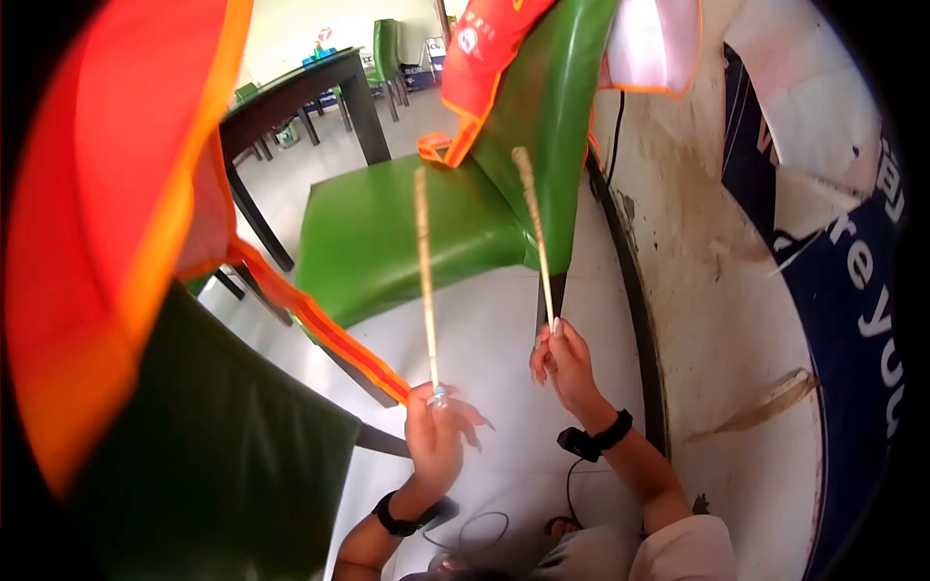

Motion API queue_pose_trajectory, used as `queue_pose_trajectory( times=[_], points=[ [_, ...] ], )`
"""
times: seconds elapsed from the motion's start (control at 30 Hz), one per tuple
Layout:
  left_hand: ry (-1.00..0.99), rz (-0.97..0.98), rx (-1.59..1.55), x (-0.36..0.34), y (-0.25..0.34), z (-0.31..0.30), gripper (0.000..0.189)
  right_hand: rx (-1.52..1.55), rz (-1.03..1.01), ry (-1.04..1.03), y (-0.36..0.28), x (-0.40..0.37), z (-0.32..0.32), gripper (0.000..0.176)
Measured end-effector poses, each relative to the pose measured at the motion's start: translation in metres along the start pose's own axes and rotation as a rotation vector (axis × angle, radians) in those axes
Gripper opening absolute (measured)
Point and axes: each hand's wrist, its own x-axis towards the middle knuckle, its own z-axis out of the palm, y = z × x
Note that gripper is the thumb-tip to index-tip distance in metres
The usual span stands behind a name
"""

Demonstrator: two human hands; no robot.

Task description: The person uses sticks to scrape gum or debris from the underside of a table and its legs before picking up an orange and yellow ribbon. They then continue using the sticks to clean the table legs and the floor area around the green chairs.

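The left hand (433, 436) pinched the bottom end of the left stick (424, 271) between thumb and fingertips, with the remaining fingers spread loose. The right hand (564, 363) closed its fingers around the bottom end of the right stick (536, 237). Both sticks stood near upright and apart, in front of the green chair (387, 242). The end grip apparently left each shaft's full length free. An orange vest (475, 58) hung over the chair back.

I see two thin, pale sticks, each gripped at its bare lower end. The left stick (425, 281) stands almost upright from my left hand (436, 431). The right stick (536, 232), pinched in my right hand (565, 363), leans slightly left. Both are thicker toward the top.
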Motion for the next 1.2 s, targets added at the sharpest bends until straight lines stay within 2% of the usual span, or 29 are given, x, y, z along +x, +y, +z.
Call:
queue_pose_trajectory(
  times=[0.07, 0.17, 0.2, 0.3, 0.37, 0.4, 0.5, 0.57, 0.63, 0.7, 0.73, 0.77, 0.8, 0.9, 0.93, 1.03, 1.07, 1.13, 1.2],
  points=[
    [-0.042, 0.009, 0.056, 0.024, 0.033, 0.013, 0.013, -0.079, -0.067, 0.027, -0.038, 0.008, 0.026, 0.023],
    [-0.06, -0.204, 0.111, 0.049, 0.072, 0.027, 0.013, -0.173, -0.029, -0.021, -0.075, 0.018, 0.044, 0.023],
    [-0.032, -0.267, 0.1, 0.052, 0.079, 0.032, 0.014, -0.179, 0.009, 0.003, -0.08, 0.021, 0.045, 0.023],
    [-0.08, -0.264, 0.353, 0.048, 0.099, 0.044, 0.013, -0.272, 0.174, 0.115, -0.111, 0.016, 0.05, 0.024],
    [-0.117, -0.304, 0.321, 0.041, 0.117, 0.056, 0.013, -0.346, 0.262, 0.155, -0.135, 0.013, 0.05, 0.024],
    [-0.087, -0.385, 0.362, 0.036, 0.126, 0.063, 0.012, -0.341, 0.293, 0.207, -0.148, 0.008, 0.053, 0.025],
    [-0.037, -0.587, 0.284, 0.036, 0.161, 0.088, 0.012, -0.426, 0.399, 0.29, -0.172, -0.012, 0.047, 0.026],
    [0.009, -0.597, 0.205, 0.04, 0.19, 0.112, 0.017, -0.406, 0.458, 0.386, -0.195, -0.025, 0.049, 0.026],
    [0.139, -0.584, 0.035, 0.052, 0.225, 0.147, 0.01, -0.37, 0.506, 0.499, -0.219, -0.037, 0.06, 0.025],
    [0.155, -0.535, -0.037, 0.058, 0.254, 0.172, 0.012, -0.316, 0.537, 0.614, -0.239, -0.045, 0.075, 0.023],
    [0.169, -0.535, -0.07, 0.061, 0.274, 0.183, 0.013, -0.253, 0.504, 0.606, -0.237, -0.06, 0.072, 0.023],
    [0.188, -0.541, -0.1, 0.063, 0.297, 0.196, 0.013, -0.221, 0.497, 0.629, -0.255, -0.064, 0.082, 0.025],
    [0.267, -0.628, -0.212, 0.069, 0.327, 0.206, 0.015, -0.189, 0.502, 0.653, -0.272, -0.065, 0.096, 0.026],
    [0.256, -0.659, -0.236, 0.051, 0.385, 0.209, 0.016, -0.232, 0.599, 0.731, -0.323, -0.072, 0.136, 0.03],
    [0.237, -0.593, -0.066, 0.048, 0.401, 0.203, 0.015, -0.243, 0.62, 0.69, -0.333, -0.075, 0.141, 0.029],
    [0.486, -0.703, -0.179, 0.043, 0.448, 0.181, 0.013, -0.277, 0.629, 0.625, -0.358, -0.08, 0.165, 0.03],
    [0.465, -0.611, -0.222, 0.03, 0.453, 0.165, 0.02, -0.263, 0.639, 0.613, -0.364, -0.083, 0.171, 0.03],
    [0.509, -0.534, -0.155, 0.017, 0.464, 0.135, 0.015, -0.278, 0.659, 0.576, -0.375, -0.087, 0.184, 0.028],
    [0.559, -0.497, -0.049, 0.006, 0.474, 0.108, 0.013, -0.247, 0.574, 0.518, -0.383, -0.092, 0.201, 0.03]
  ],
)
